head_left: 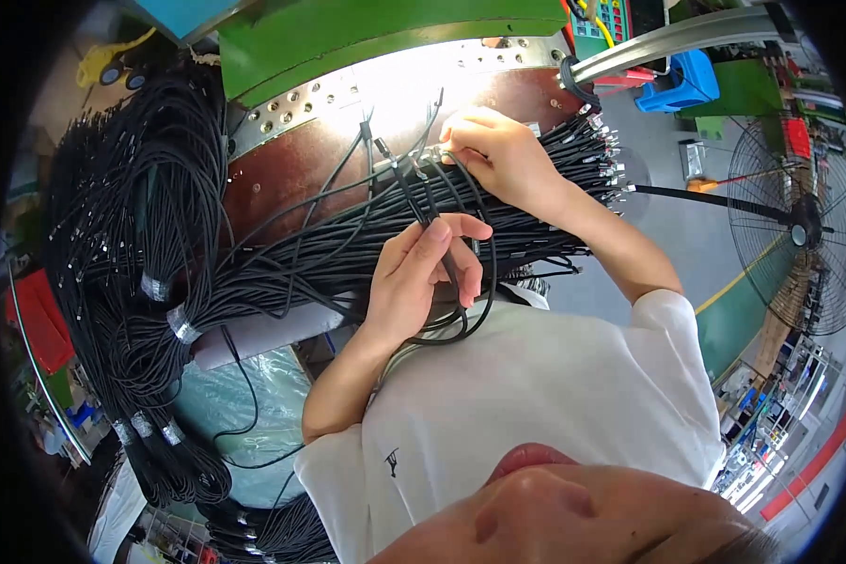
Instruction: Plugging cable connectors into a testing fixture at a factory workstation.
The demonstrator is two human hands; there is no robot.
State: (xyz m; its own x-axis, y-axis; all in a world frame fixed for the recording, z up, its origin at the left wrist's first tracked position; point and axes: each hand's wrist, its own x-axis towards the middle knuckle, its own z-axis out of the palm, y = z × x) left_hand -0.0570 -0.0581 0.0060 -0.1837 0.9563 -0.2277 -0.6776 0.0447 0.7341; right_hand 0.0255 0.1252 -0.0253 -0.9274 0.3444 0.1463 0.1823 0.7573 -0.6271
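Observation:
My left hand (409, 273) is closed around black cables (408, 188) in front of my chest, its index finger stretched out to the right. One of these cables loops down past my wrist and back up. Farther off and to the right, my right hand (508, 160) pinches a black cable close to its end, near a small silvery connector (432, 153); the fingertips partly hide it. Beneath both hands a wide bundle of black cables (338, 235) lies across the brown worktop (282, 174), its light-coloured connector ends (611, 150) pointing right.
A green machine housing (395, 38) with a bright lamp glow stands at the back. Thick cable hanks (160, 179) hang at the left, tied with clear wrap (182, 324). On the right are a black floor fan (804, 226), a metal rail (677, 42) and a blue stool (683, 80).

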